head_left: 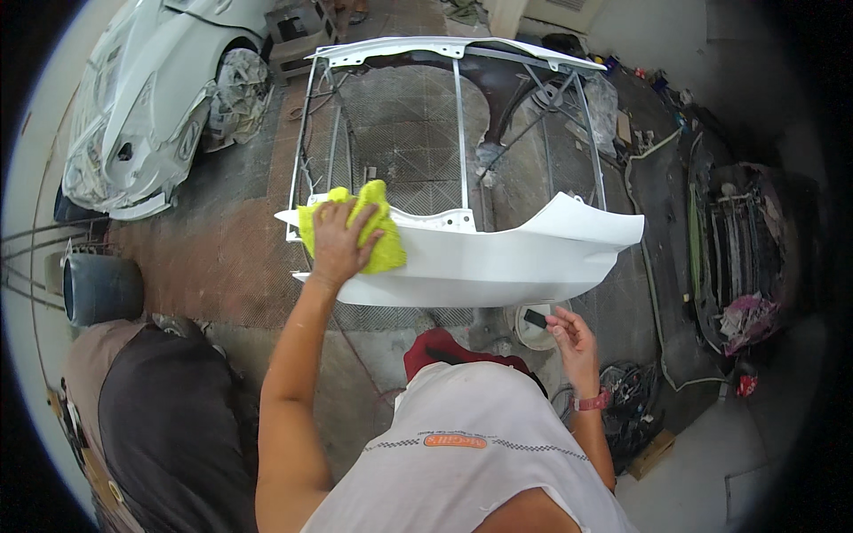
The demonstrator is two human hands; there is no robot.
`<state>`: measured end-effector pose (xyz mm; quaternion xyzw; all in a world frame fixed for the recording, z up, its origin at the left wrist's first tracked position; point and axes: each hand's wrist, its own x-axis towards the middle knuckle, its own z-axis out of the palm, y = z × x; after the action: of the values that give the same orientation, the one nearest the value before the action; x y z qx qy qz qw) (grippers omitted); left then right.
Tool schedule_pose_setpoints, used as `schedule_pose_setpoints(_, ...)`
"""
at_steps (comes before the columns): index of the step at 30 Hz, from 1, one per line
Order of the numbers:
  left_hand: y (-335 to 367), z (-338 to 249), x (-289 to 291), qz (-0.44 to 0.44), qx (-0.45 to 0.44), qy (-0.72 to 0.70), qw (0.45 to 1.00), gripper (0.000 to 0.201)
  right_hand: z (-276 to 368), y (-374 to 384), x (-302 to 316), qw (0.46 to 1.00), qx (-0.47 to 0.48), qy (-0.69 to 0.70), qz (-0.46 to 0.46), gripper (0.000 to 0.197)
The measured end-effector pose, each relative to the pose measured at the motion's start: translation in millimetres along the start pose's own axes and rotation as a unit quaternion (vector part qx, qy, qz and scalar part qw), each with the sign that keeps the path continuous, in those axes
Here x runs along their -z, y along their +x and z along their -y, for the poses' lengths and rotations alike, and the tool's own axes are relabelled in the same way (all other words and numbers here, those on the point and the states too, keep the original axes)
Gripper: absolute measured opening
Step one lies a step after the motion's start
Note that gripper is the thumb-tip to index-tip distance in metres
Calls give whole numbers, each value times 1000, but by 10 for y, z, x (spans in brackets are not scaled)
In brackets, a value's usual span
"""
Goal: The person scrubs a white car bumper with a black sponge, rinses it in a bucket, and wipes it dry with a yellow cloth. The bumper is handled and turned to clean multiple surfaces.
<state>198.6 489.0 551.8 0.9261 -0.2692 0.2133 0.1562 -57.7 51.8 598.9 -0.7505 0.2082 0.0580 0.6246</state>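
Observation:
A white car fender (480, 262) lies across a metal frame stand (462, 133) in front of me. My left hand (342, 240) presses a fluffy yellow-green microfiber cloth (384, 244) onto the fender's left end, its fingers bent over the fabric. To the right, just off the fender's near edge, my right hand (573, 342) pinches a small dark rectangular block (536, 318) between thumb and fingers. Under that block stands a round pale bucket (533, 336), partly hidden.
Another white panel (444, 49) rests on the stand's far side, with a dark fender (489, 98) beneath. A partly masked white car (151, 107) stands at the far left. Nearer are a blue bin (102, 289) and a dark-covered object (178, 417). Car parts (742, 240) crowd the right.

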Motion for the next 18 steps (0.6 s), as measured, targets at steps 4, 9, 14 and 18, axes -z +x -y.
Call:
schedule_pose_setpoints(4,263,-777,-172,47,-11,-55,997,51,36,-25,-92,1000,1,-2,-16,42)
schedule_pose_setpoints(9,726,-1738,-377,70,-27,-173,982,48,142,38,-256,1000,6,-9,-23,41)
schedule_pose_setpoints(14,643,-1467,-291,68,-47,-168,982,51,139,79,-308,999,5,-41,3,42)
schedule_pose_setpoints(18,377,-783,21,99,-47,-87,990,52,89,92,-238,999,-4,-51,-10,42)
